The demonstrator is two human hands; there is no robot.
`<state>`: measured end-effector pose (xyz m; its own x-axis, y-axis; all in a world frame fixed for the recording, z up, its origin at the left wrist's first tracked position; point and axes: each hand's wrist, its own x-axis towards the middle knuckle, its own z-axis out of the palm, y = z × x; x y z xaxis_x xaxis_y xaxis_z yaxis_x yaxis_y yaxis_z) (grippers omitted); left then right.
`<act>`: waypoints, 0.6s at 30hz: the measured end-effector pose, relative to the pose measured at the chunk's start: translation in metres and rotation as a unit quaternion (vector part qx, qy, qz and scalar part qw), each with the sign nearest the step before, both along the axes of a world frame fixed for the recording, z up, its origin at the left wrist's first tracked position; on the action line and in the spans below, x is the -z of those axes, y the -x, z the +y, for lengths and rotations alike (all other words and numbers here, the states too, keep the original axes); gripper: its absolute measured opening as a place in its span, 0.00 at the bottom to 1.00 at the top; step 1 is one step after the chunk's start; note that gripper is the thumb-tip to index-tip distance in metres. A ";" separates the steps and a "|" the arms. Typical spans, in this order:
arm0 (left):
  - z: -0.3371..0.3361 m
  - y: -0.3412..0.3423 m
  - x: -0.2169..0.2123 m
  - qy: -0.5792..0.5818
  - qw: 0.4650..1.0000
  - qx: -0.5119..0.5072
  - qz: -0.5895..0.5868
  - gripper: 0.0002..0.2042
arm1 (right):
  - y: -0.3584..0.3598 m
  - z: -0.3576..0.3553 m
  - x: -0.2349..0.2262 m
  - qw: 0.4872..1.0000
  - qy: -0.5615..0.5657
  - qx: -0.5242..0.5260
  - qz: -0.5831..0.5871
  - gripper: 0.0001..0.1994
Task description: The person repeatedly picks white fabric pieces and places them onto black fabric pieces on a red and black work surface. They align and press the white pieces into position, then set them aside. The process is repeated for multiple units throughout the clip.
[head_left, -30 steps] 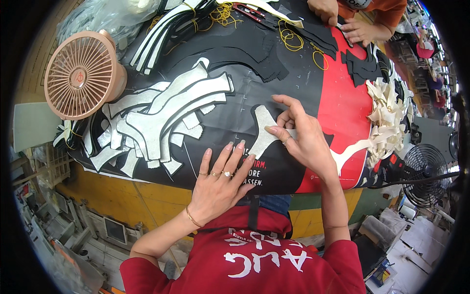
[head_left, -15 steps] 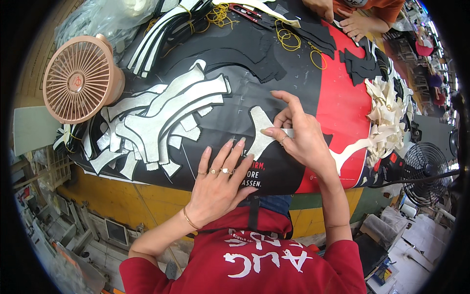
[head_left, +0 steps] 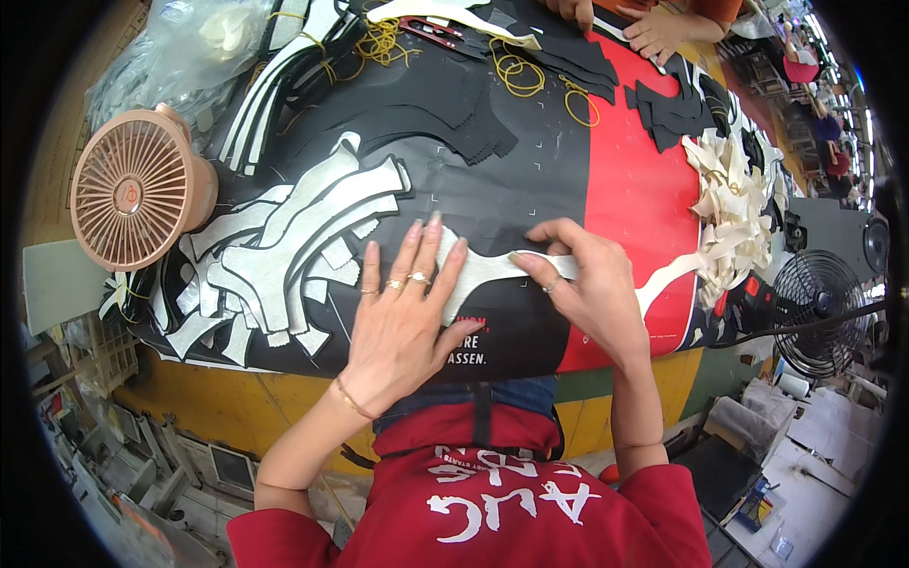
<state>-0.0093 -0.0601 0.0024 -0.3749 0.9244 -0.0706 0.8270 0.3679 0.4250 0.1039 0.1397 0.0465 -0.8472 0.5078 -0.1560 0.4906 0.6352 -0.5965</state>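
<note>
A long cream cut piece (head_left: 485,268) lies flat on the black and red sheet (head_left: 530,189) covering the table. My left hand (head_left: 402,322) presses flat on its left end, fingers spread, rings on two fingers. My right hand (head_left: 587,289) pinches the piece's narrow middle between thumb and fingers. To the left lies a heap of white and grey cut pieces (head_left: 284,251). A pile of cream cut pieces (head_left: 734,204) sits to the right.
A pink round fan (head_left: 137,199) stands at the table's left edge, a black fan (head_left: 819,312) at the right. Black cut pieces (head_left: 445,104), yellow rubber bands (head_left: 516,71) and red scissors (head_left: 431,28) lie farther back. Another person's hands (head_left: 653,33) work at the far edge.
My left hand slid up and right onto the cream piece and now presses it flat. My right hand has shifted along the piece, pinching its narrow part.
</note>
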 end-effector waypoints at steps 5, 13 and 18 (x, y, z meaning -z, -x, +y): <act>-0.008 0.002 -0.003 0.016 0.999 0.027 0.007 0.37 | -0.018 0.010 0.008 0.997 0.058 0.039 0.025 0.16; -0.007 0.002 -0.005 0.041 0.999 0.032 0.014 0.36 | -0.024 0.012 0.018 0.997 0.064 0.048 0.012 0.13; -0.007 0.004 -0.005 0.052 0.998 0.041 0.017 0.36 | -0.024 0.008 0.023 0.998 0.013 0.033 0.050 0.15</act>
